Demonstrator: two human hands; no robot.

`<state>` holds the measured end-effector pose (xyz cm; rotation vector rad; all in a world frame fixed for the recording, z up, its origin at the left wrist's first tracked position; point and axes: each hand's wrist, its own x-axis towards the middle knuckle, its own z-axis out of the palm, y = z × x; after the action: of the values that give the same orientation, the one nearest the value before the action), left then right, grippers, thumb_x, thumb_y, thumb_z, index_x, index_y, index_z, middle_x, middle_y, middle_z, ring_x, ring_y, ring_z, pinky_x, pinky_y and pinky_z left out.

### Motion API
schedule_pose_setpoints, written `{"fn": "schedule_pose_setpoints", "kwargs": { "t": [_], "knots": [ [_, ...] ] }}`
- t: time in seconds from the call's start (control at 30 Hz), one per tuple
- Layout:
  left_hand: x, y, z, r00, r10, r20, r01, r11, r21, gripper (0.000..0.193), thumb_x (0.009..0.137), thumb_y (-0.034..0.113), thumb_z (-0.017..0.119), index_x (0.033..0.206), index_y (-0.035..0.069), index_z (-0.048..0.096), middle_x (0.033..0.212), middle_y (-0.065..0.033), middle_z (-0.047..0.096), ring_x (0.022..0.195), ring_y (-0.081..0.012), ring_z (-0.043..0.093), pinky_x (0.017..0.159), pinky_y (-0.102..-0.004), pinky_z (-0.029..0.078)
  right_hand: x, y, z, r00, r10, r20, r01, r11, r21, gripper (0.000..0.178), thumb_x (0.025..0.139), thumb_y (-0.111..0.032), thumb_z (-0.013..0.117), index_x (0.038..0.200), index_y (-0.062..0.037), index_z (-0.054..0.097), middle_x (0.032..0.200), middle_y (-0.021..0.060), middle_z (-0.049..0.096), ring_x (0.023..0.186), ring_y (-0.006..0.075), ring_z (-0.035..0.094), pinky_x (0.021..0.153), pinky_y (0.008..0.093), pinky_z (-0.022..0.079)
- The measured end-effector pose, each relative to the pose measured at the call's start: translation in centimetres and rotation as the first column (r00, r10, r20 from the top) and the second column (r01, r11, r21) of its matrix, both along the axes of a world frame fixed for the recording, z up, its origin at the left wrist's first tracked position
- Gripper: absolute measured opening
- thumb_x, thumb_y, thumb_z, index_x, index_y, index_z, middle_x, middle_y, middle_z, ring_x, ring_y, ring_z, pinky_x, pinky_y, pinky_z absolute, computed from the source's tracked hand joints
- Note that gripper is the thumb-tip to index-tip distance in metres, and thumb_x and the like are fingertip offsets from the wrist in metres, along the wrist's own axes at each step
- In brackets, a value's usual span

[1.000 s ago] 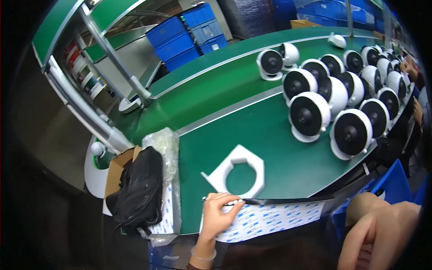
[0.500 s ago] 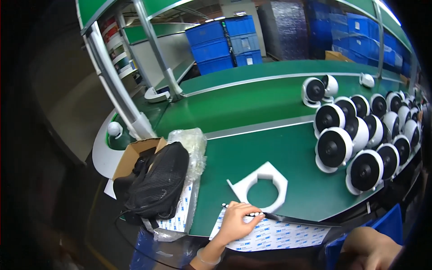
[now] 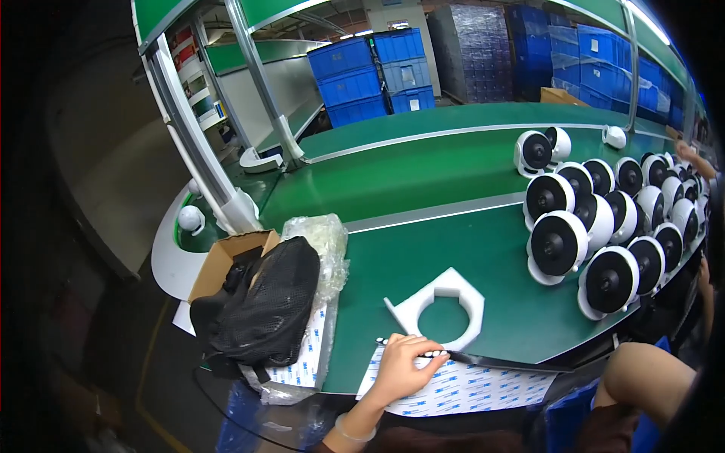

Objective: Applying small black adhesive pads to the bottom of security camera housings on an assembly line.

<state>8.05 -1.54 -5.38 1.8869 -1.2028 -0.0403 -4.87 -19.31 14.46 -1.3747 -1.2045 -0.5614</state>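
My left hand [image 3: 406, 370] is closed over a long black strip [image 3: 513, 365] at the table's near edge, thumb and fingers pressed together on it. Small white dots [image 3: 436, 353] line the strip by my fingertips. Under the hand and strip lies a white sheet with blue print [image 3: 468, 391], which hangs toward the front edge. Just beyond my fingers rests a white foam block with a round hole [image 3: 472, 309]. Of my right side only the bare arm [image 3: 649, 377] shows at the lower right, over a blue bin [image 3: 563, 415]; the right hand is out of sight.
Several round white-and-black devices [image 3: 557, 243] crowd the table's right side. A black mesh bag [image 3: 276, 302], an open cardboard box [image 3: 215, 264] and clear plastic wrap [image 3: 325, 238] stand at left. Another person's hand [image 3: 691, 155] reaches in at far right. Blue crates [image 3: 351, 83] are stacked behind.
My right arm has shifted right and up at the lower right. Another person's hand has come into view at far right. My left hand stays on the strip.
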Motion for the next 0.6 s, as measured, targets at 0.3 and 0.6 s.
{"fn": "schedule_pose_setpoints", "kwargs": {
  "t": [0.3,0.6],
  "knots": [
    [0.2,0.8,-0.3,1.000,0.003,0.003,-0.003,1.000,0.018,0.015,0.068,0.020,0.071,0.073,0.007,0.067,0.071,-0.0048,0.064,0.067,-0.0186,0.058,0.067,-0.0286,0.035,-0.9,1.5,-0.4,0.981,0.135,-0.143,-0.134,0.991,0.014,0.017,0.084,-0.005,0.049,0.090,0.0038,0.061,0.091,0.0189,0.060,0.075,0.0288,0.060,0.068,0.0369,0.047],
    [0.1,2.3,0.2,1.000,-0.015,-0.003,0.015,0.999,0.035,0.015,0.071,0.022,0.070,0.075,0.007,0.067,0.074,-0.0037,0.065,0.072,-0.0167,0.059,0.069,-0.0284,0.035,-1.3,2.9,1.8,0.911,0.312,-0.271,-0.333,0.942,-0.037,0.017,0.085,-0.006,0.049,0.090,0.0033,0.061,0.093,0.0187,0.060,0.077,0.0292,0.060,0.069,0.0375,0.046]
  ]
}}
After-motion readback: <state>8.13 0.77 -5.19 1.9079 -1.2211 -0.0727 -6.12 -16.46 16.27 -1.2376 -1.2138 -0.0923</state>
